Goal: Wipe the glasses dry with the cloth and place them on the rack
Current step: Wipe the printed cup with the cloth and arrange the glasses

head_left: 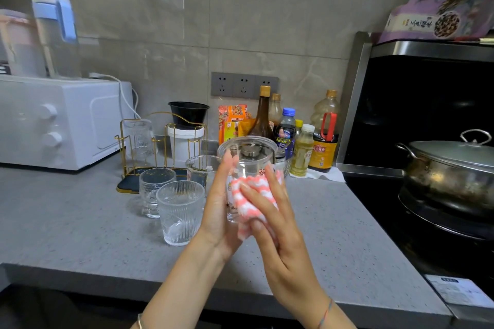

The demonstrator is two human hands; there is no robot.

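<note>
Both hands meet above the grey countertop (pixel 80 222). The left hand (pixel 220 203) grips a clear glass (pixel 248 160) by its left side, rim uppermost, while the right hand (pixel 270 222) holds a pink-and-white cloth (pixel 250 195) pressed against its right wall. Just left stand three more: a ribbed glass (pixel 180 211), a patterned glass (pixel 155 189) and a rear glass (pixel 201 168). A fifth, the upturned glass (pixel 140 136), sits on the gold wire rack (pixel 121 147) behind. Bare counter runs left and forward to its front edge; a black hob (pixel 374 208) bounds the right. Bottle labels (pixel 322 152) are too blurred to read.
</note>
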